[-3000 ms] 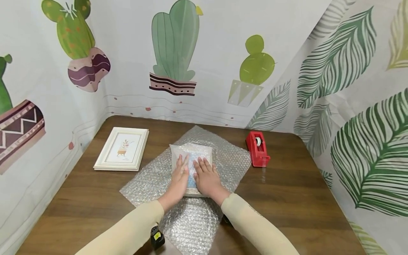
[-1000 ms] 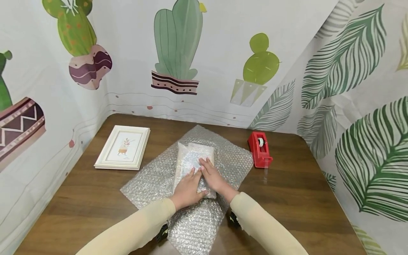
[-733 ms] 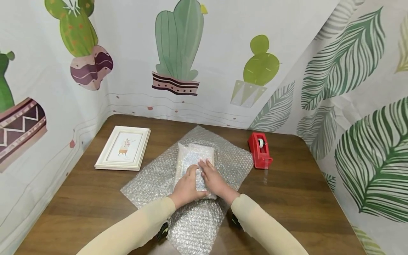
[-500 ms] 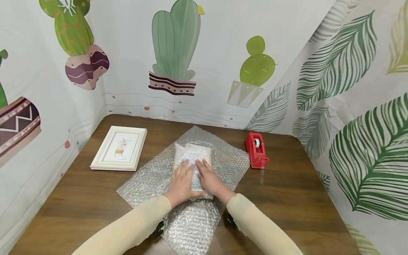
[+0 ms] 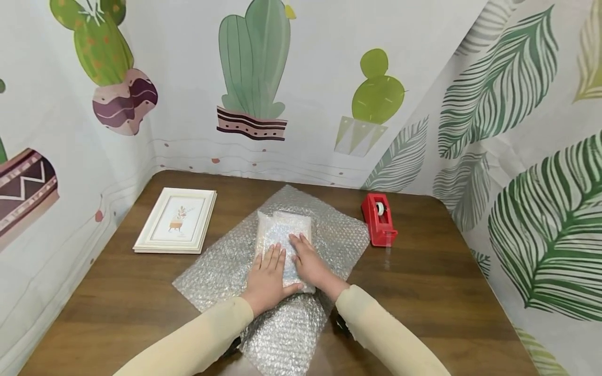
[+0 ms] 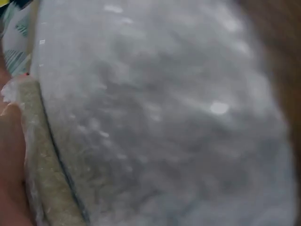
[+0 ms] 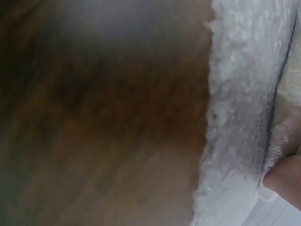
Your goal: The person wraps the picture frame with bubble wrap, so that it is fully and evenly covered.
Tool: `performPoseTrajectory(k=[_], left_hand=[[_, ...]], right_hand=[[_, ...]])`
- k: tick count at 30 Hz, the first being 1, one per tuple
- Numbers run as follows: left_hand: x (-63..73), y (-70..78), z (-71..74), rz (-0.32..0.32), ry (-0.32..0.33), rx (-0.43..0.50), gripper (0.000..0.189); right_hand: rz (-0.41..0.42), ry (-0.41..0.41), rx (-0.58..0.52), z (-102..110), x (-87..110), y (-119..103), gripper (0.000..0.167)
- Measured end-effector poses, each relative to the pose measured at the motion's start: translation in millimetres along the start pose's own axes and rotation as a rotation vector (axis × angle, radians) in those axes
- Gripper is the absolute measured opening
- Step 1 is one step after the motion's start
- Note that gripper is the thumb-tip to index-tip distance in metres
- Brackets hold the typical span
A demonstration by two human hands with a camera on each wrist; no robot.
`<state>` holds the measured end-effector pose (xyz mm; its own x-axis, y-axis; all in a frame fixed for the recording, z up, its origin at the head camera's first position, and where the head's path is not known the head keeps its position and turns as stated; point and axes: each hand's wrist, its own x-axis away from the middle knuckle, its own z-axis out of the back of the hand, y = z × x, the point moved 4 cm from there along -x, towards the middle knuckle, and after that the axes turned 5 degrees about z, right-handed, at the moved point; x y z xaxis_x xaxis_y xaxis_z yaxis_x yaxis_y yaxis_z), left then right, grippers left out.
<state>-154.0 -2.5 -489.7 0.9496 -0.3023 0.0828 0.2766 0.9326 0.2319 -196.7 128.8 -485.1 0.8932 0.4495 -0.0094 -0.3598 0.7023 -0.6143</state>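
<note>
Head view: left hand flat on bubble-wrapped parcel, fingers straight; right hand beside it, fingers extended on top. Neither grip clamped. Bubble-wrap sheet underneath, on counter.

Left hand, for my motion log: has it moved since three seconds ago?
Yes: against the white picture frame, the left hand has shifted slightly downward in the head view.

Bubble-wrap sheet: clear plastic, glossy, dimpled. Wrapped package: sheathed in similarly shiny bubble film. Tape dispenser: smooth, hard plastic. Tabletop: wood-grained, smooth, faintly lustrous. Picture frame: smooth. Sleeves: matt cloth.
</note>
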Motion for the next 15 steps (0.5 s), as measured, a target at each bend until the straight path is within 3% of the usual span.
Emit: performPoseTrajectory(k=[4,8,11,15], left_hand=[[1.3,3.9,1.4,0.008,-0.022,0.024,0.099],[2.2,6.1,2.4,0.019,-0.058,0.053,0.099],[2.6,6.4,1.7,0.025,-0.074,0.069,0.100],[1.5,3.8,-0.3,0.026,-0.070,0.071,0.101]], right_hand=[[-0.001,0.009,-0.131,6,4.3,6,0.056],[-0.036,0.119,-0.191,26,17.1,18,0.048],[-0.070,0.331,-0.132,52,35.9,37,0.036],[-0.182,0.704,-0.093,95,69.2,72,0.022]])
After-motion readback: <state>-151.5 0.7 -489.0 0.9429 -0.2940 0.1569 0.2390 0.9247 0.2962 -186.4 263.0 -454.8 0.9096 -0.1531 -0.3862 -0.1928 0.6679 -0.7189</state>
